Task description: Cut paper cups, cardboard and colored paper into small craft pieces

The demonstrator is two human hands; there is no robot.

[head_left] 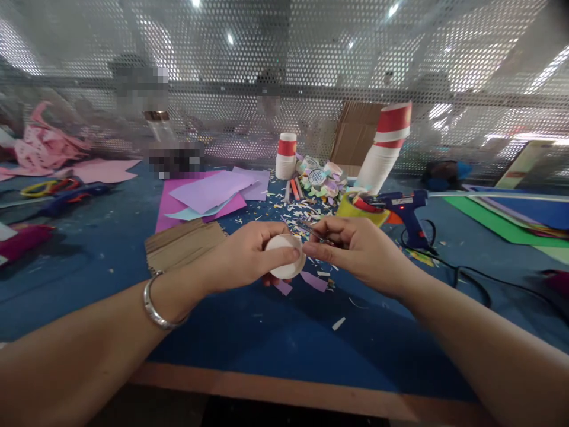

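Note:
My left hand (pixel 249 252) is closed round a small white paper cup piece (pixel 284 241), its thumb lying across the round face. Close to the cup's right edge, my right hand (pixel 358 246) grips small metal scissors (pixel 316 232), with the blades pointing up and to the left; the handles are mostly hidden by the fingers. Purple paper scraps (pixel 313 281) lie on the table just below the hands, and many small paper clippings (pixel 306 209) are scattered behind them.
A blue glue gun (pixel 411 204) with a cord rests beside a yellow tape roll (pixel 344 207) on the right. Stacked paper cups (pixel 377 169) lean behind it. Purple paper (pixel 208 190) and corrugated cardboard (pixel 180 243) lie left. A perforated metal screen (pixel 311 53) stands behind.

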